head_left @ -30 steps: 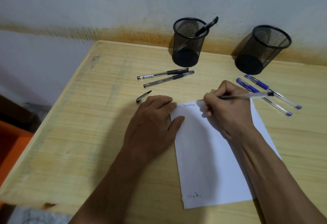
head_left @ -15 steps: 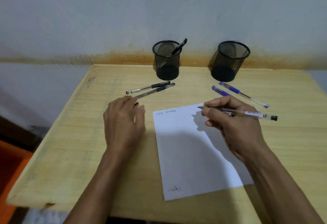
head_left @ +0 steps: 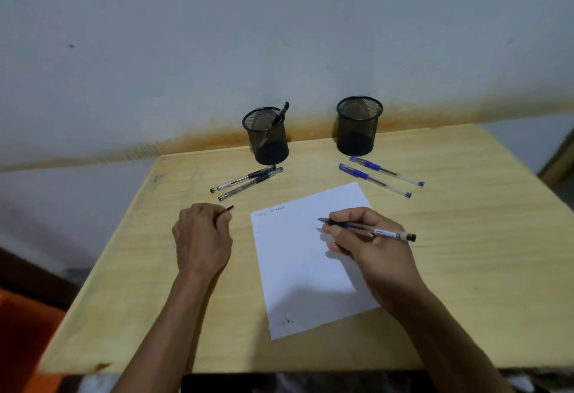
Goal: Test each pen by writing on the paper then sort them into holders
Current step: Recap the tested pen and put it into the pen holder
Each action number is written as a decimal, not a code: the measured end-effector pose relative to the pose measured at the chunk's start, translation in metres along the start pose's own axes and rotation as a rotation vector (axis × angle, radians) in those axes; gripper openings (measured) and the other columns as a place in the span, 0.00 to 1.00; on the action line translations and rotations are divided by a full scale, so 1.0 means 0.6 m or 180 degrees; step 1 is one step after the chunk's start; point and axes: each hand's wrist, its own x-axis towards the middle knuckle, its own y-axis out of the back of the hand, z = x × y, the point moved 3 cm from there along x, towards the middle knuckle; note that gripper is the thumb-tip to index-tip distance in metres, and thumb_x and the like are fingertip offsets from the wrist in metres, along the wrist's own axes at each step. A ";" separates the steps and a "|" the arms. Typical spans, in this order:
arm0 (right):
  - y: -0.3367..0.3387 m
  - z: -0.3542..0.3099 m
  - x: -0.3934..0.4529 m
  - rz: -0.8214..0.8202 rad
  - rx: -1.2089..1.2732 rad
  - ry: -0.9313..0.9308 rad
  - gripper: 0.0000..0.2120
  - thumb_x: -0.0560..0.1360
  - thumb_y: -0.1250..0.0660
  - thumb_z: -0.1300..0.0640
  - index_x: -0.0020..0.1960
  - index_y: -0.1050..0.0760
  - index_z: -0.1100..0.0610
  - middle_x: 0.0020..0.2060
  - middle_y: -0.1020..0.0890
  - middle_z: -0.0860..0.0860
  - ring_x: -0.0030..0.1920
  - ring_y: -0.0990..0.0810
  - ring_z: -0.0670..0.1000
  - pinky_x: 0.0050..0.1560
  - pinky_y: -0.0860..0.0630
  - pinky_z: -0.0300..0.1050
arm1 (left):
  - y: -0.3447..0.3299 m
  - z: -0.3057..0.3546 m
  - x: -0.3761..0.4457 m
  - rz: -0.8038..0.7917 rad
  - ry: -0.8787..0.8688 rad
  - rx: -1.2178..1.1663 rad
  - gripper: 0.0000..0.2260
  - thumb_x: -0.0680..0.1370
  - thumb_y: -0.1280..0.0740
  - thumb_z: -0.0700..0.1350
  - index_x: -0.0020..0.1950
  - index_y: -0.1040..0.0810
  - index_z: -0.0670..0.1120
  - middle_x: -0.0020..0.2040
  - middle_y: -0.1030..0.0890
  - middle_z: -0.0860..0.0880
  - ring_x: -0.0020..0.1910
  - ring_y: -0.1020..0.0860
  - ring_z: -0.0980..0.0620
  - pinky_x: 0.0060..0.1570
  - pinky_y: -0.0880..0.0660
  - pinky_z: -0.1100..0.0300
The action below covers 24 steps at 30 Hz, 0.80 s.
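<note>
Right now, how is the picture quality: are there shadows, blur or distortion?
Head view: dim, soft light; the right hand casts a grey shadow onto the paper; the wide lens bends the table edges outward; the writing at the paper's top is too small to read.

Both my forearms are bare right up to the bottom edge of the view, no sleeves, no watch, no bracelet or ring. My left hand [head_left: 202, 239] and right hand [head_left: 369, 242] wear no gloves, and my fingers [head_left: 334, 231] are bare too
</note>
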 end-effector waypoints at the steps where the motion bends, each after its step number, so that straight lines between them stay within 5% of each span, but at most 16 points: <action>1: -0.002 -0.005 -0.005 -0.0064 -0.0063 0.0063 0.06 0.76 0.28 0.68 0.49 0.16 0.59 0.43 0.11 0.50 0.46 0.12 0.52 0.43 0.16 0.41 | 0.006 0.004 -0.005 0.0036 -0.0057 -0.0078 0.07 0.78 0.36 0.45 0.42 0.22 0.49 0.44 0.19 0.50 0.49 0.24 0.43 0.49 0.29 0.48; 5: -0.020 -0.031 -0.023 -0.0346 -0.0238 0.0325 0.04 0.78 0.29 0.61 0.52 0.17 0.55 0.41 0.11 0.48 0.44 0.12 0.47 0.42 0.16 0.41 | 0.056 0.059 -0.059 0.0404 -0.0046 -0.1152 0.06 0.81 0.37 0.43 0.50 0.19 0.48 0.46 0.18 0.52 0.47 0.22 0.51 0.46 0.29 0.59; 10: -0.045 -0.071 -0.031 -0.0309 -0.0236 0.0781 0.04 0.79 0.30 0.57 0.52 0.18 0.52 0.43 0.12 0.46 0.46 0.13 0.44 0.39 0.17 0.38 | 0.082 0.121 -0.115 0.0099 -0.0062 -0.2110 0.07 0.80 0.34 0.41 0.51 0.18 0.50 0.47 0.16 0.56 0.47 0.19 0.58 0.46 0.24 0.65; 20: -0.061 -0.082 -0.041 -0.0304 -0.0595 0.1300 0.05 0.76 0.25 0.57 0.47 0.19 0.49 0.41 0.13 0.41 0.45 0.15 0.43 0.40 0.15 0.46 | 0.099 0.137 -0.146 -0.0115 -0.0723 -0.2185 0.09 0.78 0.34 0.44 0.51 0.20 0.59 0.45 0.16 0.58 0.46 0.17 0.56 0.47 0.22 0.61; 24: -0.062 -0.069 -0.041 -0.0281 -0.0786 0.1324 0.05 0.75 0.25 0.55 0.48 0.19 0.48 0.43 0.14 0.42 0.47 0.15 0.44 0.40 0.18 0.40 | 0.101 0.140 -0.149 -0.0117 -0.0806 -0.2171 0.10 0.78 0.33 0.43 0.51 0.20 0.59 0.46 0.16 0.59 0.46 0.18 0.57 0.47 0.23 0.62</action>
